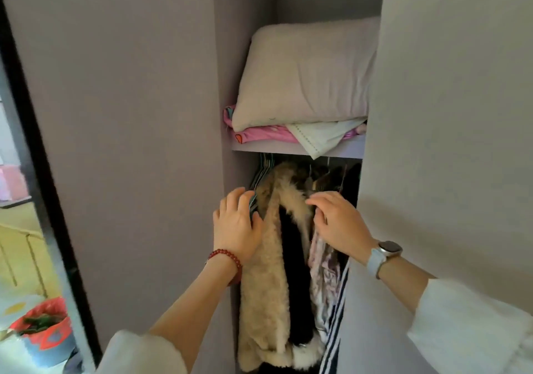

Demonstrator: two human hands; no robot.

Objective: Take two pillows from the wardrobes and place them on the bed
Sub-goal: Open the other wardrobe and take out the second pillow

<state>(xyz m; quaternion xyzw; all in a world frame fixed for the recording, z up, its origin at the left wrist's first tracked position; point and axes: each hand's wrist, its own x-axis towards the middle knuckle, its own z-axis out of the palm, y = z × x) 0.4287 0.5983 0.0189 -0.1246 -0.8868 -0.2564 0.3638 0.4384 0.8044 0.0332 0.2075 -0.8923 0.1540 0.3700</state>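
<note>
From the head view, I am seeing one pillow [305, 76] lying on the shelf [294, 148] inside the wardrobe [138, 85], on top of some folded cloths [259, 135]. It is looking big, puffy and light, so I think it will squash easily. I would be grabbing it by both ends. My left hand [235, 231] and right hand [336, 223] are both spread and holding nothing, down by the furry coat [268, 258].

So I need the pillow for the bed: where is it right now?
In the head view, the pillow lies on the wardrobe's upper shelf, atop folded pink bedding, above the hanging coats.
</note>
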